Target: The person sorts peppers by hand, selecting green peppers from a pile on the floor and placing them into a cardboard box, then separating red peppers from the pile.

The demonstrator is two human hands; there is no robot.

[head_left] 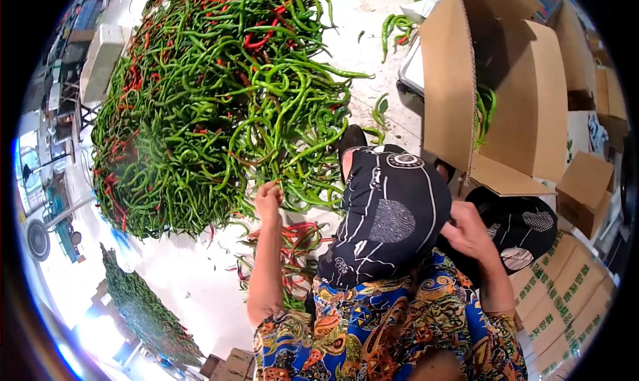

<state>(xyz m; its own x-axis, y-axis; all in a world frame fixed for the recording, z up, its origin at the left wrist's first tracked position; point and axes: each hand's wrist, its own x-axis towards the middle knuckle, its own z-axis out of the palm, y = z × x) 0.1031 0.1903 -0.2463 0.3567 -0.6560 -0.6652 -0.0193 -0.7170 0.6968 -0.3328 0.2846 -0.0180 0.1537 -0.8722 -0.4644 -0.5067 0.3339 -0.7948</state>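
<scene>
A large heap of long green chili peppers, with red ones mixed in, covers the floor at the left. My left hand is at the heap's near edge with its fingers curled together. What they hold, if anything, is too small to make out. Beside my knee, my right hand is closed, its fingertips against the dark patterned trousers; its grip is hidden. Red and green chili peppers lie in a smaller group between my left forearm and my leg.
An open cardboard box stands at the right with some green peppers inside. Smaller boxes and flattened printed cardboard lie farther right. Another pepper heap is at lower left, near a fan.
</scene>
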